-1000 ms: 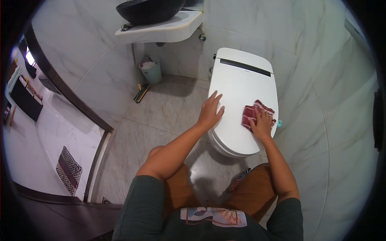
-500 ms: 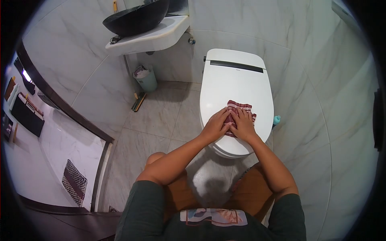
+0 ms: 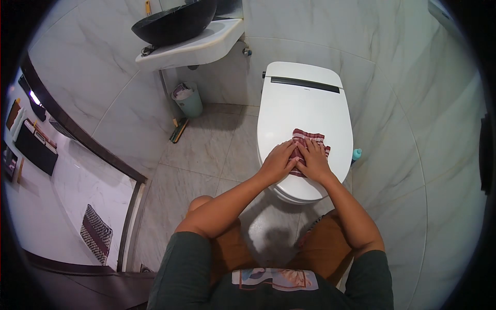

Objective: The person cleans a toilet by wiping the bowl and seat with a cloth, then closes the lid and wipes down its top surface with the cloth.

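A red-and-white checked cloth (image 3: 311, 136) lies on the closed white lid of a toilet (image 3: 294, 111), toward its front. Both hands rest on the cloth from above, side by side, with the thumbs close together. My left hand (image 3: 279, 162) covers the cloth's left part, its fingers stretched forward and lying flat. On the right part lies my right hand (image 3: 313, 161), fingers extended and slightly spread. The palms hide the middle of the cloth; its far edge and right corner show past the fingertips.
A black basin (image 3: 175, 23) sits on a white counter (image 3: 206, 49) at the back left. Below are a light-blue bin (image 3: 191, 105) and a brush (image 3: 179, 130). Right of the toilet is a turquoise bottle (image 3: 356, 154). A doorway at left shows a patterned mat (image 3: 96, 235).
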`<state>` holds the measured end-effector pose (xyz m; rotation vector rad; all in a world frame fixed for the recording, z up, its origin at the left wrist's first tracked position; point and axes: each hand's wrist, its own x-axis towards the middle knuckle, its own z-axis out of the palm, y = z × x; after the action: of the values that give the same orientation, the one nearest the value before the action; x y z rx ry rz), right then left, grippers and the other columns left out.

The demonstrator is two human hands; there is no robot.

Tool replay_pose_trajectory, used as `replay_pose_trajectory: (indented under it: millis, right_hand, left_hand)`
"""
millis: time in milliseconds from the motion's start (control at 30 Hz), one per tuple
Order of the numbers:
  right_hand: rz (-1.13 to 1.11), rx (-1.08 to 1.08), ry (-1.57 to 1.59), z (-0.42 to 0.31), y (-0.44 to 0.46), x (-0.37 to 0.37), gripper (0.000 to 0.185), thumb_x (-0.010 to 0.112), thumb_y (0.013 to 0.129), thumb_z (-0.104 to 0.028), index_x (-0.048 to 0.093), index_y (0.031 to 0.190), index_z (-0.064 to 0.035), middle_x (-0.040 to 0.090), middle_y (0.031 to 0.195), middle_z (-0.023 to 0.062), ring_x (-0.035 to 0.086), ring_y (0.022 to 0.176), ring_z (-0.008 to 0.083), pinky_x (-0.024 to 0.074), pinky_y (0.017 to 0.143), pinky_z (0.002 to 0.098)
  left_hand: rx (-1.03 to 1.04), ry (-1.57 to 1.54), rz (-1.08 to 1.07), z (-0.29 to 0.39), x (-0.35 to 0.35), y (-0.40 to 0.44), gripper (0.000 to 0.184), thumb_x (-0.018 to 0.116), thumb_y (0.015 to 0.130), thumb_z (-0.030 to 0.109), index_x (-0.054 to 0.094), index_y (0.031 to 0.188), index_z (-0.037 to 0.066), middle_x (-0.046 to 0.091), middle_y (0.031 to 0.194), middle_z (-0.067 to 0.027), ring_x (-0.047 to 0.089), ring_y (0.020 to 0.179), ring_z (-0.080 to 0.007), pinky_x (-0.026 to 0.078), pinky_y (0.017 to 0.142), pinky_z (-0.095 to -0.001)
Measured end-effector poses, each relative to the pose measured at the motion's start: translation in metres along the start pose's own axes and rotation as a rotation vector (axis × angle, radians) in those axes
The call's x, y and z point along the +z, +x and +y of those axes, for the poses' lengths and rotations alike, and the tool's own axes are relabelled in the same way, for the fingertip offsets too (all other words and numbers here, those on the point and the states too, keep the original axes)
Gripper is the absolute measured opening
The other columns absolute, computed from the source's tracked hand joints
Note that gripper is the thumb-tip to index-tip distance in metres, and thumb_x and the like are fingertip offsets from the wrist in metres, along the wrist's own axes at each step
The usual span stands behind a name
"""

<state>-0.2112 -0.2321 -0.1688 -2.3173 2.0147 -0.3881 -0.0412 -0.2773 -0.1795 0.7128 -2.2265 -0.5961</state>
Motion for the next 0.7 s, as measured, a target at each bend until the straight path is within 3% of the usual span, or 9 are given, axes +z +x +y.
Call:
replay_pose_trajectory:
  millis: [700]
  right_hand:
    - [0.007, -0.008, 0.002, -0.0004, -0.0004, 0.0006, 0.062, 0.056, 0.081, -0.040, 0.040, 0.135, -0.0132, 0.030, 0.142, 0.0207, 0.025, 0.133, 0.0380, 0.0162, 0.109, 0.0524]
  left_hand:
    - [-0.025, 0.134, -0.079, -0.0021, -0.0028, -0.0019, 0.050, 0.052, 0.088, 0.029, 0.043, 0.129, 0.002, 0.045, 0.132, -0.0175, 0.042, 0.122, -0.0318, 0.026, 0.106, -0.0481]
